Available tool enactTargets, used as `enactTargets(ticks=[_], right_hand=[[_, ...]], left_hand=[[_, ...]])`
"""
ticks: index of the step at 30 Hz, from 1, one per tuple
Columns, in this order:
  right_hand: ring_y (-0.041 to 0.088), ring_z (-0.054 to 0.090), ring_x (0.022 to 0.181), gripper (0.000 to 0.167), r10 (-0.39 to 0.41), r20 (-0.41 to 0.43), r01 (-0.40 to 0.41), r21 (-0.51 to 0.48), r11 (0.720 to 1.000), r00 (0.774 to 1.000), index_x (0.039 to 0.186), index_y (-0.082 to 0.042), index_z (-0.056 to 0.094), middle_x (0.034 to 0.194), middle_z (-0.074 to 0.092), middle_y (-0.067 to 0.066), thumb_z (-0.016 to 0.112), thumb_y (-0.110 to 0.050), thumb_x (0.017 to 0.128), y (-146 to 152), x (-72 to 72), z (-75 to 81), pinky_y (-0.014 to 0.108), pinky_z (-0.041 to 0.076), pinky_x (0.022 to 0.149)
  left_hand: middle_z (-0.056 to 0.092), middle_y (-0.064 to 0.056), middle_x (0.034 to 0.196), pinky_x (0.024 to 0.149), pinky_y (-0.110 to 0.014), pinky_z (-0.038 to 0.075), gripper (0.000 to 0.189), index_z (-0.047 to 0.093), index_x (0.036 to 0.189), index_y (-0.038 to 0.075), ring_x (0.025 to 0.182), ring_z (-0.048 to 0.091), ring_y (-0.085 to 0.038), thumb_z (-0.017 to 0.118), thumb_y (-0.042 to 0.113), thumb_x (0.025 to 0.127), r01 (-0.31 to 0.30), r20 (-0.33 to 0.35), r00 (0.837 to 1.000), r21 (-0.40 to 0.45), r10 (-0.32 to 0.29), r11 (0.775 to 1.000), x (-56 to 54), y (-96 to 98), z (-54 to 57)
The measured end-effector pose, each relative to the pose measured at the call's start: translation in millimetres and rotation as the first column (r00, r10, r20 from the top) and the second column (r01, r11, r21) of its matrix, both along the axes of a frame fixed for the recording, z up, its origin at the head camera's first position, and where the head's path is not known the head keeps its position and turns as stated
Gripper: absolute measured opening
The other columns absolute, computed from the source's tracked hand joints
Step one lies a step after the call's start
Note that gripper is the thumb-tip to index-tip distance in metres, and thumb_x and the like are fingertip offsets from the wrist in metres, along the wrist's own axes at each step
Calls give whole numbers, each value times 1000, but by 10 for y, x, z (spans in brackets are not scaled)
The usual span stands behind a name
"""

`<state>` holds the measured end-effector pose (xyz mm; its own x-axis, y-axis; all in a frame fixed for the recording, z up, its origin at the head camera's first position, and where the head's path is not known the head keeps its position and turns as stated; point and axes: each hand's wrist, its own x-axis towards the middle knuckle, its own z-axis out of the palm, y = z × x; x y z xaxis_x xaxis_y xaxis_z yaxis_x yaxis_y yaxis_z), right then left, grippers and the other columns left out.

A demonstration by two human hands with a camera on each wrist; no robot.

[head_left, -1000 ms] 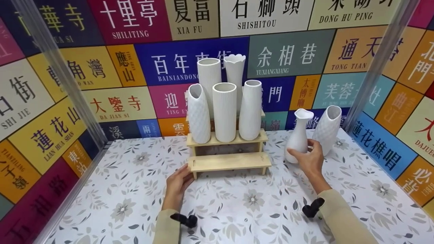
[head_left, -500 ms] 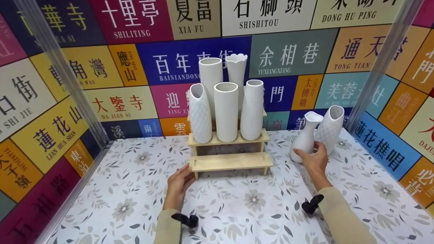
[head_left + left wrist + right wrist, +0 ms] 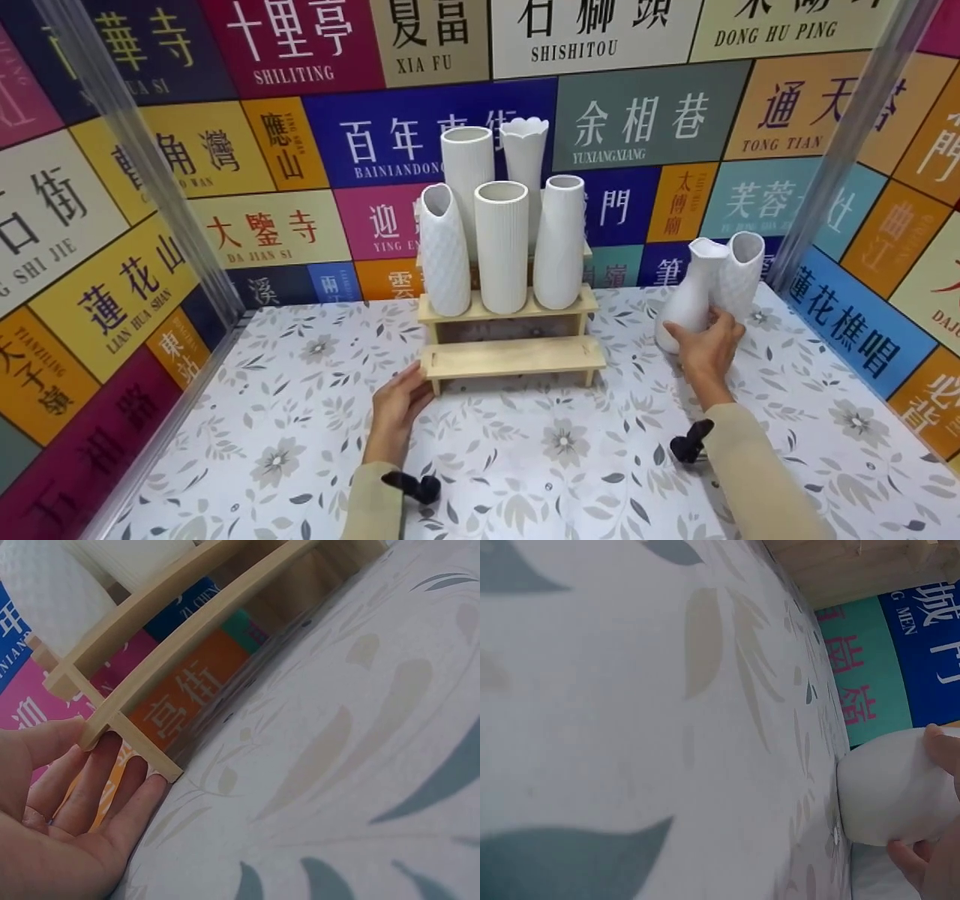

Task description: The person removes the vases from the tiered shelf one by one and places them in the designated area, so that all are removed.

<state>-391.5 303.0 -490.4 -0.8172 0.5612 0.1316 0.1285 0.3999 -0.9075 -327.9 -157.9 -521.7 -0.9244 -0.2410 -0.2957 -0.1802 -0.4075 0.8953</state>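
Vase (image 3: 685, 296) in my right fingers (image 3: 725, 325), curled round its body, has moved rightward, now just before another vase (image 3: 744, 281); I read that as farther from the stand (image 3: 517, 358) leftward, whose step-end my left fingers (image 3: 137, 808) pinch.

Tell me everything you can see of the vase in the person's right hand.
The vase is smooth, white and ceramic-looking, with a rounded body, a narrower neck and a flared, wavy rim. Right of the wooden stand and in front of the diamond-textured vase, it seems to lean rightward. The right hand grips its body. Whether its base rests on the table is unclear.
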Motion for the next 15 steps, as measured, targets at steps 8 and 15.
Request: enactTargets(ticks=[8,15], right_hand=[[35,40,132,72,-31,-66,31,-6,1000,997,145,-2,42,145,40,23,79,-22,86,-13,-42,-3,48,37,118],[35,40,132,71,-29,-62,29,6,1000,998,144,0,43,143,41,24,79,-22,87,-1,-86,-9,50,38,117]], left_hand=[[66,-19,132,101,-39,58,46,59,138,4,103,70,-23,69,13,94,-21,-23,1000,2,22,1000,2,-10,18],[68,-19,129,100,-39,58,45,59,137,3,103,71,-23,69,14,95,-35,-20,999,-21,35,999,22,31,5]])
